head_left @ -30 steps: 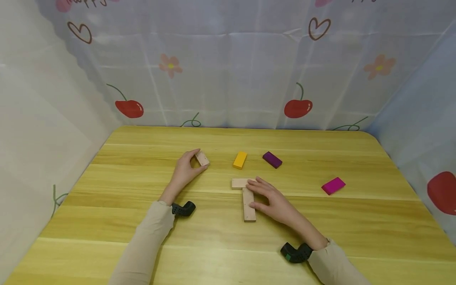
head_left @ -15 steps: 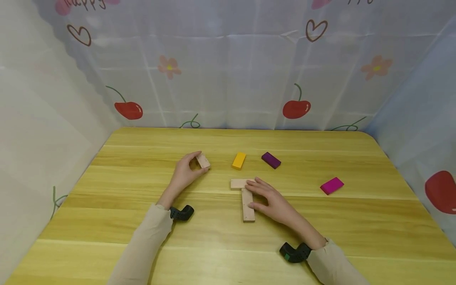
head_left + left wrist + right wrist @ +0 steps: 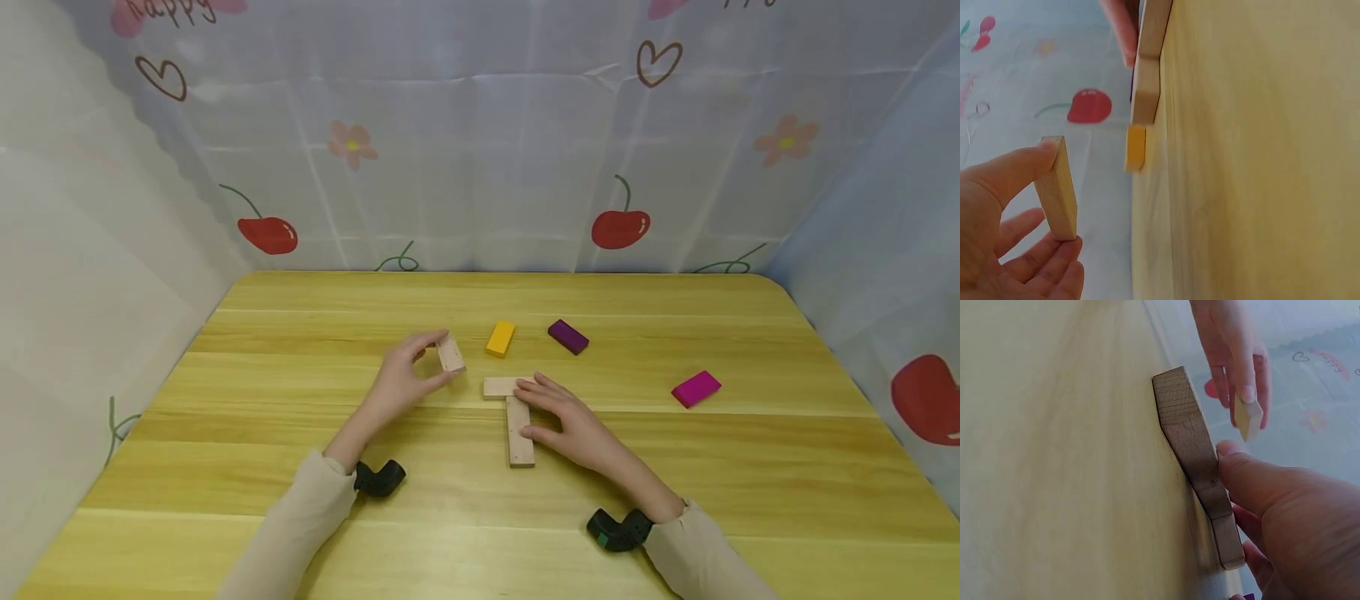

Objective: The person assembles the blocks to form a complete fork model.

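In the head view my left hand point(image 3: 399, 382) pinches a plain wooden block point(image 3: 452, 353) between thumb and fingertips. The left wrist view shows this block point(image 3: 1057, 190) raised off the table. Two more plain blocks lie flat as a T: a crosswise block point(image 3: 498, 387) at the far side and a lengthwise block point(image 3: 521, 437) running toward me. My right hand point(image 3: 572, 425) rests at their right side, thumb on the lengthwise block point(image 3: 1188, 447) and fingertips over the right end of the crosswise one, hiding that end. Its fingers are slightly bent and spread.
Beyond the T lie a yellow block point(image 3: 500, 339) and a purple block point(image 3: 567, 337). A magenta block point(image 3: 696, 389) is farther right. The wooden table point(image 3: 225, 417) ends at a printed curtain point(image 3: 465, 167) behind, with hanging cloth on both sides.
My left hand has moved right and slightly nearer with the plain wooden block, toward the T. The right hand and the other blocks have kept their places.
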### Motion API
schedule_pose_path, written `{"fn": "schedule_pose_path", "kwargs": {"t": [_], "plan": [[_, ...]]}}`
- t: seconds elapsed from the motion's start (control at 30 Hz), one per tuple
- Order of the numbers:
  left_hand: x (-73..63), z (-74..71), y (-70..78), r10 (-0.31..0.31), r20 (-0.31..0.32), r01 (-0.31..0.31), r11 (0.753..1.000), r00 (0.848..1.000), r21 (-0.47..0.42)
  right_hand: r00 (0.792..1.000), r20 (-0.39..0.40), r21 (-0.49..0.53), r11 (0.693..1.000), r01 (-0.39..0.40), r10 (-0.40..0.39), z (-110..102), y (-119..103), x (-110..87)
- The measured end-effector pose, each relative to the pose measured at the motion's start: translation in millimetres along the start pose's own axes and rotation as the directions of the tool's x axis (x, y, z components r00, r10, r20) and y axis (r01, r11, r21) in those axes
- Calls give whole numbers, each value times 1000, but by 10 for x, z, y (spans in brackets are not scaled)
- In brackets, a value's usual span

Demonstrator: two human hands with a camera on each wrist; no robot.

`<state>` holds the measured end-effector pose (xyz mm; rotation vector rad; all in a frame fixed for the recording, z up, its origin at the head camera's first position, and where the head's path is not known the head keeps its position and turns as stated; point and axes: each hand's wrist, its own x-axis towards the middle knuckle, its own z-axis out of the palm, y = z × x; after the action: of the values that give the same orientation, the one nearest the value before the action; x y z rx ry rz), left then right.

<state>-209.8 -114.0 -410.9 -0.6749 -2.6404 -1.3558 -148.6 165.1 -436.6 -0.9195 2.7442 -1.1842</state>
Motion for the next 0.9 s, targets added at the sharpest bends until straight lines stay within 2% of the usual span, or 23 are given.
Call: {"fn": "schedule_pose_path", "kwargs": {"t": [0.23,0.43,0.67,0.9], "plan": [[-175,100,255,47,56,-50,997,997,59,1000,-2,4,1000,-4,4,-3,-2,2],[-348,190,392,94,108,-99,994,990,37,1000,1,3,1000,-3,3,-5,-5,0],[-545,300,513,145,195,-144,989,970,-18,1000,-8,-3,1000,8,-8,6,11,4],[-690,416,616,148,310,-137,989,939,-57,1000,-16,-2,1000,16,-16,1,6,-5]]}}
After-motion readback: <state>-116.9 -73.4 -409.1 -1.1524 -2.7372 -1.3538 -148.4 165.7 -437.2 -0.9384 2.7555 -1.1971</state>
